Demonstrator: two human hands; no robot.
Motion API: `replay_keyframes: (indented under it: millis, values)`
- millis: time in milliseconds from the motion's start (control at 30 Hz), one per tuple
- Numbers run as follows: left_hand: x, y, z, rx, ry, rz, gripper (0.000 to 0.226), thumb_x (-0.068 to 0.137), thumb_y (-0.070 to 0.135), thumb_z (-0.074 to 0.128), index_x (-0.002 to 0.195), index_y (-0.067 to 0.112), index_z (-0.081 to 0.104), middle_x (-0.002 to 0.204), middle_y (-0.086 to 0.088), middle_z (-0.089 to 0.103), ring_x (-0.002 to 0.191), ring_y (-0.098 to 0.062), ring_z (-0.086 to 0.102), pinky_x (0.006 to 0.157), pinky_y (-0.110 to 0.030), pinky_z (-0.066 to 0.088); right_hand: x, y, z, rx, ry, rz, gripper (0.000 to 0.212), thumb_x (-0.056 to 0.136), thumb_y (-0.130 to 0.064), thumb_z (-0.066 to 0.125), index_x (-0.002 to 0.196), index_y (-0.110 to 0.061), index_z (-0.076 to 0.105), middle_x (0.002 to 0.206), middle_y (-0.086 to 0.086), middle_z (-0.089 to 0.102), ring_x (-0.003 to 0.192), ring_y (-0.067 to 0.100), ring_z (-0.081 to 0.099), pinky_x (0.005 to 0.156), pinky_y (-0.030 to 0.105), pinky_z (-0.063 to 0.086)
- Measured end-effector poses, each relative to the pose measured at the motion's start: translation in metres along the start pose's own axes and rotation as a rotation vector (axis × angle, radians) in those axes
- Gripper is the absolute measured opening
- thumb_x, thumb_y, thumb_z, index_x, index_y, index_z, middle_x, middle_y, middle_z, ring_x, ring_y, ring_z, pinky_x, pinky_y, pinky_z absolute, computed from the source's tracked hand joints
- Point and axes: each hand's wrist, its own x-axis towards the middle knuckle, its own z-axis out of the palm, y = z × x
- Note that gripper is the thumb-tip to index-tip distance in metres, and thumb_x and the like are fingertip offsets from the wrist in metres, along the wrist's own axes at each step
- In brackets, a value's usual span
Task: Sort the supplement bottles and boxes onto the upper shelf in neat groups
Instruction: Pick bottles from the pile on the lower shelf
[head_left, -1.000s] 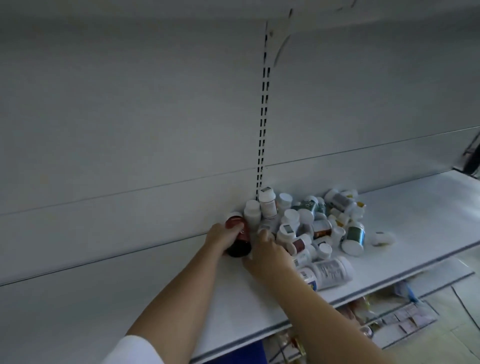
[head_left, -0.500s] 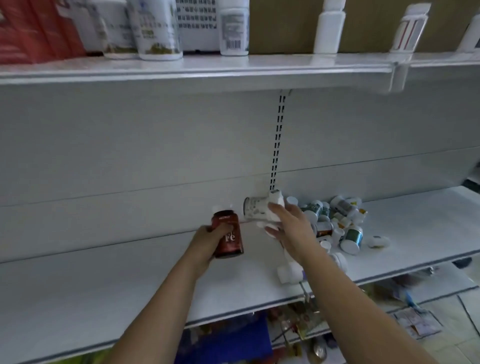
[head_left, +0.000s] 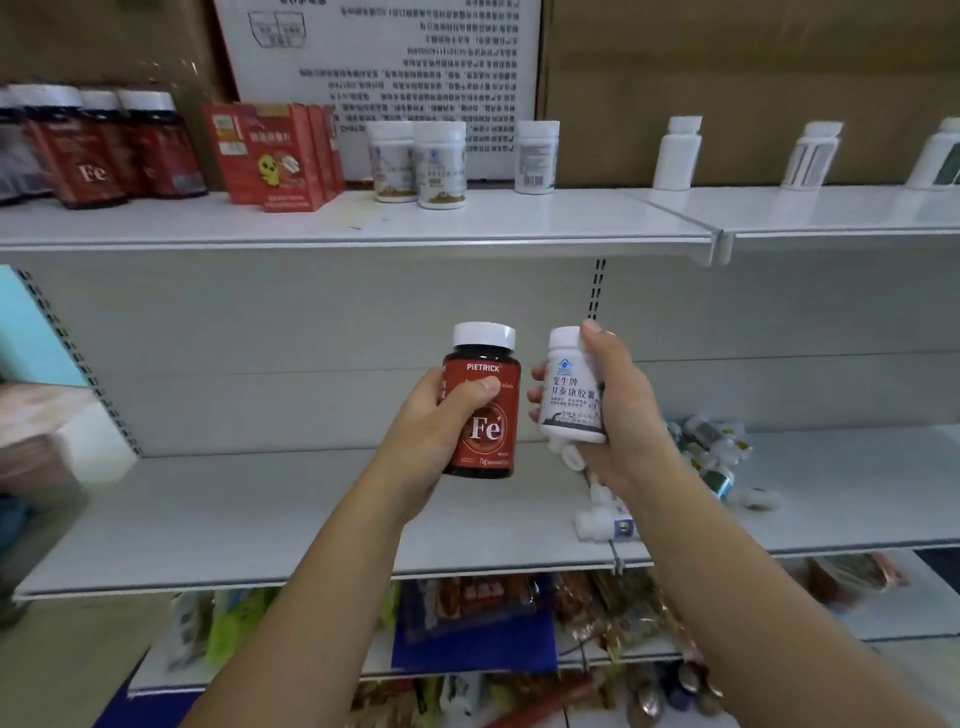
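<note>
My left hand (head_left: 431, 431) grips a dark bottle with a red "Fe" label (head_left: 485, 402) and white cap, held upright in mid-air. My right hand (head_left: 621, 410) grips a white bottle (head_left: 569, 387) upright beside it; a second small white bottle (head_left: 569, 454) pokes out under that hand. On the upper shelf (head_left: 467, 226) stand matching red Fe bottles (head_left: 98, 150) at the left, red boxes (head_left: 275, 156), two white bottles with gold bands (head_left: 421, 163), and single white bottles (head_left: 537, 156) spaced to the right.
A pile of loose bottles (head_left: 711, 457) lies on the middle shelf (head_left: 291, 525) behind my right forearm. Cardboard boxes (head_left: 727, 78) stand behind the upper shelf. Packaged goods fill the lower shelf (head_left: 493, 623). A shelf upright (head_left: 597, 291) runs down the back panel.
Both hands lifted their bottles from the middle-shelf pile up toward the upper shelf, and turned them upright. The view tilted upward, revealing the upper shelf's goods.
</note>
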Motion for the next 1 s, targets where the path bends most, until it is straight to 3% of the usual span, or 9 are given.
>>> replay_keyframes:
  millis: [133, 267, 467, 533, 633, 767, 833, 933, 1000]
  values:
    - [-0.011, 0.043, -0.009, 0.062, -0.003, 0.123, 0.07, 0.054, 0.052, 0.071, 0.116, 0.023, 0.057, 0.103, -0.005, 0.072, 0.09, -0.021, 0.072, 0.074, -0.037, 0.056, -0.01, -0.027, 0.03, -0.106, -0.108, -0.089, 0.053, 0.077, -0.037, 0.064, 0.119, -0.006, 0.052, 0.083, 0.009, 0.067, 0.069, 0.021, 0.066, 0.061, 0.034, 0.054]
    - [0.0, 0.091, -0.02, 0.109, -0.029, 0.271, 0.068, 0.054, 0.05, 0.071, 0.115, 0.022, 0.058, 0.094, 0.001, 0.073, 0.085, -0.019, 0.072, 0.07, -0.033, 0.056, -0.002, -0.057, 0.057, -0.209, -0.18, -0.197, 0.038, 0.077, -0.031, 0.064, 0.107, -0.01, 0.053, 0.083, 0.01, 0.067, 0.07, 0.024, 0.065, 0.061, 0.036, 0.054]
    - [0.047, 0.148, -0.042, 0.203, -0.001, 0.456, 0.073, 0.057, 0.049, 0.078, 0.121, 0.022, 0.056, 0.109, -0.001, 0.07, 0.098, -0.02, 0.07, 0.088, -0.045, 0.055, 0.035, -0.096, 0.089, -0.242, -0.289, -0.282, 0.018, 0.09, -0.016, 0.049, 0.105, -0.008, 0.056, 0.076, 0.004, 0.067, 0.07, 0.018, 0.066, 0.063, 0.032, 0.055]
    - [0.066, 0.161, -0.047, 0.261, -0.019, 0.466, 0.078, 0.054, 0.05, 0.082, 0.122, 0.024, 0.055, 0.113, 0.0, 0.069, 0.102, -0.019, 0.069, 0.092, -0.046, 0.053, 0.049, -0.106, 0.091, -0.278, -0.268, -0.294, 0.025, 0.088, -0.013, 0.05, 0.112, -0.006, 0.053, 0.08, 0.003, 0.071, 0.076, 0.018, 0.07, 0.065, 0.034, 0.058]
    - [0.095, 0.174, -0.045, 0.323, -0.09, 0.444, 0.081, 0.055, 0.045, 0.086, 0.124, 0.025, 0.051, 0.115, -0.001, 0.068, 0.106, -0.018, 0.068, 0.097, -0.045, 0.05, 0.076, -0.117, 0.086, -0.452, -0.11, -0.322, 0.045, 0.073, -0.03, 0.063, 0.115, -0.017, 0.053, 0.1, 0.013, 0.068, 0.096, 0.03, 0.069, 0.08, 0.048, 0.057]
    - [0.132, 0.177, -0.035, 0.453, -0.206, 0.438, 0.065, 0.075, 0.023, 0.082, 0.128, 0.028, 0.044, 0.111, 0.004, 0.066, 0.096, -0.003, 0.067, 0.084, -0.023, 0.053, 0.102, -0.129, 0.065, -0.887, 0.013, -0.426, 0.036, 0.087, -0.031, 0.063, 0.119, -0.024, 0.049, 0.093, -0.001, 0.06, 0.077, 0.009, 0.061, 0.052, 0.016, 0.044]
    - [0.147, 0.178, -0.027, 0.548, -0.23, 0.437, 0.063, 0.079, 0.021, 0.077, 0.129, 0.034, 0.041, 0.109, 0.012, 0.061, 0.088, 0.007, 0.063, 0.069, -0.009, 0.051, 0.112, -0.139, 0.051, -0.99, -0.027, -0.456, 0.04, 0.09, -0.027, 0.063, 0.125, -0.028, 0.045, 0.095, -0.007, 0.06, 0.074, -0.003, 0.059, 0.059, 0.011, 0.045]
    - [0.17, 0.18, -0.012, 0.607, -0.25, 0.428, 0.074, 0.078, 0.021, 0.078, 0.135, 0.04, 0.034, 0.121, 0.011, 0.055, 0.097, 0.003, 0.056, 0.087, -0.022, 0.052, 0.128, -0.159, 0.028, -1.194, -0.071, -0.447, 0.037, 0.086, -0.027, 0.067, 0.119, -0.03, 0.049, 0.104, -0.005, 0.064, 0.09, 0.005, 0.062, 0.079, 0.023, 0.05]
    - [0.185, 0.182, -0.001, 0.67, -0.267, 0.439, 0.086, 0.078, 0.019, 0.078, 0.14, 0.044, 0.024, 0.117, 0.014, 0.05, 0.096, 0.005, 0.053, 0.083, -0.018, 0.049, 0.143, -0.173, 0.016, -1.277, -0.089, -0.411, 0.038, 0.083, -0.028, 0.069, 0.117, -0.03, 0.05, 0.104, -0.003, 0.065, 0.092, 0.009, 0.063, 0.084, 0.028, 0.053]
